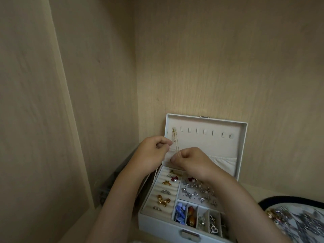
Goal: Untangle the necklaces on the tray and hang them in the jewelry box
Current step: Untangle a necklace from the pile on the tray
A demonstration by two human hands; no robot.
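Gold chain necklace (175, 142) hangs from the lid's eleven-o'clock hook (174, 129) in the jewelry box (242, 146); right hand (190, 161) pinches its lower run; left hand (154, 149) curled beside it, grip unclear; chain looks light, limp, kink-prone; hold near the clasp; tray (280, 197) at four o'clock.

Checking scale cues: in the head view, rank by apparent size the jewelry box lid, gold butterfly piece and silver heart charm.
1. jewelry box lid
2. gold butterfly piece
3. silver heart charm, which looks smaller though it lies nearer the camera
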